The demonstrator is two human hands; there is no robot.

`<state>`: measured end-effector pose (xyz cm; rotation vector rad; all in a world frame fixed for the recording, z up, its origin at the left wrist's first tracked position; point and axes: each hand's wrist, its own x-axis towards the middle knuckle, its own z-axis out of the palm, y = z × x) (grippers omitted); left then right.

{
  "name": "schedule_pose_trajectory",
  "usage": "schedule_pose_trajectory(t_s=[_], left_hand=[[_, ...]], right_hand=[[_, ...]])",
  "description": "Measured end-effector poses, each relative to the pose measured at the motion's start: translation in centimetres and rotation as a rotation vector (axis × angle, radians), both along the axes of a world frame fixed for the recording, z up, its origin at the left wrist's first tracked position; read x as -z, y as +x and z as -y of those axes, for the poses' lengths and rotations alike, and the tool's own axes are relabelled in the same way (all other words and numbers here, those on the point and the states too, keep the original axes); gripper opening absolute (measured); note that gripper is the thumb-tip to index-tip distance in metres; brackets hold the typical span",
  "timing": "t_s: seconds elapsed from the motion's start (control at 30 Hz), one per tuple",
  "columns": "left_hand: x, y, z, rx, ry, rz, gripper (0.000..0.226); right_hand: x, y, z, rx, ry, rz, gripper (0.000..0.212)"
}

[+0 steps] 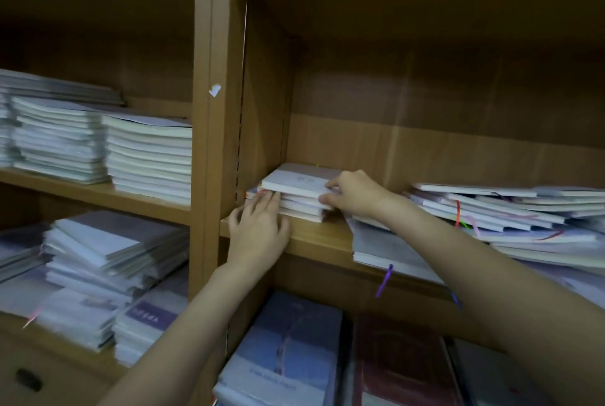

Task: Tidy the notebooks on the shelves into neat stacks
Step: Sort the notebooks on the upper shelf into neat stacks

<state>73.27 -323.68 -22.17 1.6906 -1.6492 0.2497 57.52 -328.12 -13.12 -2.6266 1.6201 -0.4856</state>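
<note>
Brown wooden shelf [314,238]: left hand [258,232] presses flat against small white notebook stack [294,196], right hand [353,192] pinches its other end.

Two hands, left [258,232] and right [355,192], meet one small stack of notebooks [294,196] in the right bay. One sprawled heap [510,219] lies beside it. The left bay's upper shelf carries three stacks, the nearest at its right end [149,156].
</note>
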Motion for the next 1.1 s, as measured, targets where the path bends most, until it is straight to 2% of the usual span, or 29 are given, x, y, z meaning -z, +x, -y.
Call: schedule_pose_trajectory(t_s=[0.13, 0.2, 0.27, 0.47, 0.6, 0.67, 0.8, 0.87, 0.93, 1.0, 1.07, 1.1], left_hand=[[0.1, -0.2, 0.2, -0.030, 0.012, 0.037, 0.050], [0.3, -0.3, 0.1, -0.032, 0.015, 0.051, 0.060], [0.4, -0.4, 0.0, -0.027, 0.015, 0.061, 0.070], [0.4, -0.5, -0.2, -0.035, 0.022, 0.076, 0.070], [0.7, -0.6, -0.3, -0.030, -0.027, -0.001, 0.062], [0.9, -0.7, -0.6, 0.018, -0.128, -0.101, 0.044], [1.6, -2.1, -2.1, 0.215, -0.286, -0.226, 0.030], [1.7, -3.3, -2.8, 0.323, -0.269, -0.202, 0.034], [1.3, -4.1, -3.4, 0.437, -0.231, -0.190, 0.031], [1.0, -4.4, -3.9, 0.551, -0.221, -0.147, 0.033], [0.7, -4.8, -4.1, 0.599, -0.218, 0.011, 0.046], [0.6, -5.1, -3.9, 0.611, -0.199, 0.082, 0.049]], right_hand=[[-0.5, 0.3, 0.5, -0.001, 0.054, 0.046, 0.069], [-0.5, 0.2, 0.7, -0.024, 0.043, 0.050, 0.074], [-0.4, 0.1, 1.0, -0.042, 0.028, 0.045, 0.073], [0.2, -0.2, 1.8, -0.109, 0.092, 0.191, 0.063], [0.2, 0.3, 0.6, -0.106, 0.104, 0.098, 0.069], [-0.6, -0.8, -0.8, -0.106, 0.055, 0.060, 0.067], [-1.7, -5.7, -5.1, -0.124, -0.077, 0.043, 0.049], [-1.6, -8.7, -7.3, -0.174, 0.019, 0.109, 0.044], [-1.2, -11.2, -9.5, -0.215, 0.191, 0.204, 0.052], [0.2, -13.0, -11.0, -0.177, 0.217, 0.078, 0.063], [2.6, -14.3, -11.2, -0.092, 0.042, -0.171, 0.066], [3.7, -14.6, -11.2, -0.042, -0.092, -0.234, 0.060]])
